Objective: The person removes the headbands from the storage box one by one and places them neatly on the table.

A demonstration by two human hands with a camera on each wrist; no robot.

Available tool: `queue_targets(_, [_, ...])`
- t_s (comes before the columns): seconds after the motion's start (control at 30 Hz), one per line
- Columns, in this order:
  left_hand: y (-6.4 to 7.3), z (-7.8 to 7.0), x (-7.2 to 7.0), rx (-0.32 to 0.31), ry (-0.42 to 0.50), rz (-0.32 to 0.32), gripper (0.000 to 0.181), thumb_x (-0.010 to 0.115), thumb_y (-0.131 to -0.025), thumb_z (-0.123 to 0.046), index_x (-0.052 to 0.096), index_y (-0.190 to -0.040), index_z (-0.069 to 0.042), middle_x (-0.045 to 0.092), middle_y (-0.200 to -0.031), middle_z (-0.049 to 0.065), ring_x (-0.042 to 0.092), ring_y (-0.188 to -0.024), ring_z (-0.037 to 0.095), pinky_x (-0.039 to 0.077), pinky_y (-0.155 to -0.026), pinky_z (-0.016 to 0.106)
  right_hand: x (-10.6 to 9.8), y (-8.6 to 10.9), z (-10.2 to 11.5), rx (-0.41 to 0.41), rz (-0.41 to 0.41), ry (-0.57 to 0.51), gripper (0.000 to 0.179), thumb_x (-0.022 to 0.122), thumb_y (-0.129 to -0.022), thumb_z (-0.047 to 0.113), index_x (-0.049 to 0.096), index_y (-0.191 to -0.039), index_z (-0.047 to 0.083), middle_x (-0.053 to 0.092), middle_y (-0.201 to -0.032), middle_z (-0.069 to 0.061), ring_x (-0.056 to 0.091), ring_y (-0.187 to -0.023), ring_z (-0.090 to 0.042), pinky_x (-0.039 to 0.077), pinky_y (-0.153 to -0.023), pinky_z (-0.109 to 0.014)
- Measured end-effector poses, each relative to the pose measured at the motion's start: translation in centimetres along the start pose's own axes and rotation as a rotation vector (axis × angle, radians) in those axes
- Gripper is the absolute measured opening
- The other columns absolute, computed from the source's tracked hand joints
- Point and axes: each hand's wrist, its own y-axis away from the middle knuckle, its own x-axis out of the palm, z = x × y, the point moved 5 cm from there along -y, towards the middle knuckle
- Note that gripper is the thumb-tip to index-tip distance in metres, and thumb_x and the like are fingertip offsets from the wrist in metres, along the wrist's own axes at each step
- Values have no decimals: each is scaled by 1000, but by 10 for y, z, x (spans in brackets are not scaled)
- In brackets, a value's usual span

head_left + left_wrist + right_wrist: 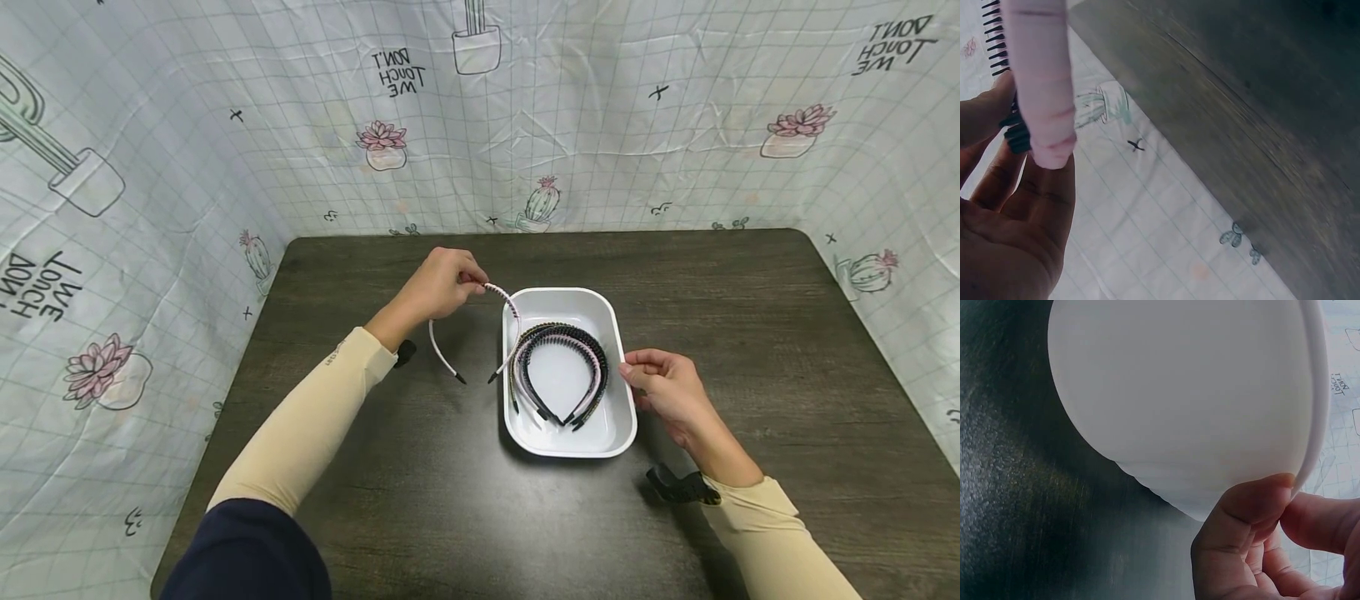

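My left hand [444,285] pinches a slim pale headband [505,294] at the top of its arch, its two dark-tipped ends hanging down. In the left wrist view the headband [1042,81] looks pale pink, with a row of black comb teeth beside it. Its right side overlaps the left rim of a white plastic tray [570,455]. Several headbands [597,343], mostly black and one pale pink, lie nested inside the tray. On the tray's right side my right hand [670,393] pinches the rim between thumb and fingers; the right wrist view shows the tray's outer wall [1179,381].
The tray stands on a dark wood-grain table [420,517]. A white printed cloth [600,108] hangs behind the table and along its sides. Both wrists carry black straps.
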Motion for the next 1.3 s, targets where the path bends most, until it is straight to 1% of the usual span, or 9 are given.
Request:
queue_targets(0.23, [5, 16, -7, -28, 4, -23, 13, 76, -96, -5, 83, -106, 1, 77, -103, 12, 66, -86, 23, 52, -78, 34, -1, 0, -1, -2, -3, 7, 37, 62, -105, 11, 54, -129, -16, 69, -82, 13, 65, -78, -2, 60, -66, -26])
queue_targets(0.43, [7, 27, -7, -64, 1, -13, 14, 74, -97, -5, 82, -107, 2, 77, -107, 13, 68, -89, 25, 55, -80, 37, -2, 0, -1, -2, -1, 0, 37, 62, -105, 11, 53, -129, -16, 69, -82, 13, 65, -78, -2, 60, -65, -26])
queue_targets(0.6, [9, 34, -4, -85, -4, 7, 15, 73, -98, -6, 82, -109, 1, 77, -111, 14, 72, -93, 27, 58, -81, 40, -2, 0, -2, -3, 2, -3, 37, 62, -105, 12, 53, -129, -16, 69, -82, 13, 65, -75, -2, 59, -63, -27])
queue_targets(0.83, [6, 43, 0, -101, -1, 13, 15, 74, -98, -7, 82, -109, 0, 77, -110, 14, 72, -95, 28, 58, -83, 41, -2, 0, -2, 7, -3, -4, 35, 63, -105, 11, 54, -128, -14, 69, -82, 13, 65, -77, -2, 59, -64, -27])
queue_targets(1.0, [4, 47, 4, -119, 13, 29, 16, 73, -99, -7, 81, -111, 0, 76, -113, 15, 72, -98, 29, 59, -84, 42, -2, 0, -2, 8, -5, -5, 36, 63, -105, 11, 54, -128, -14, 69, -83, 13, 65, -77, -2, 59, -64, -26])
queue_targets(1.3, [-2, 52, 13, -111, 10, 36, 14, 73, -98, -6, 82, -108, -1, 78, -112, 16, 74, -100, 29, 60, -85, 42, -1, 0, -1, 6, -2, -10, 36, 62, -105, 11, 54, -128, -15, 68, -83, 13, 65, -78, -2, 60, -65, -26])
